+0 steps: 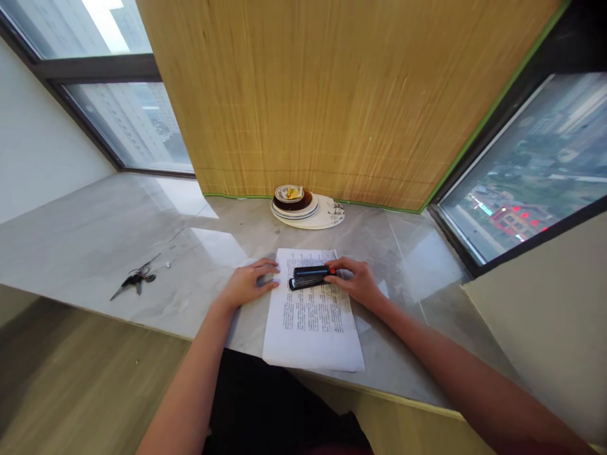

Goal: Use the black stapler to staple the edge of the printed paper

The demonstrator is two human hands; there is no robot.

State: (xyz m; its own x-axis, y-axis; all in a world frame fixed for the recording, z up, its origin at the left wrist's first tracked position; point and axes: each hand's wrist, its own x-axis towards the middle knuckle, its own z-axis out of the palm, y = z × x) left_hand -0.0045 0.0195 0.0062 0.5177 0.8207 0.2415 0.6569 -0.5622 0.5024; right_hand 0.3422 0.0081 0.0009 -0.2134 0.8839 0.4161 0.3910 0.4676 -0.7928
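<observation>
Lower centre: right hand [355, 279] is clamped on long black stapler [310, 272] with red end, over white printed paper [310, 351]; left hand [252, 283], fingers apart, touches paper's left edge.

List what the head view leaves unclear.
In the head view:
Printed text on the paper: too small to read.
Held end of the stapler: covered by the right hand.
Yellow item on stacked dishes: too small to identify.
Left arm: cut off by the bottom edge.
</observation>
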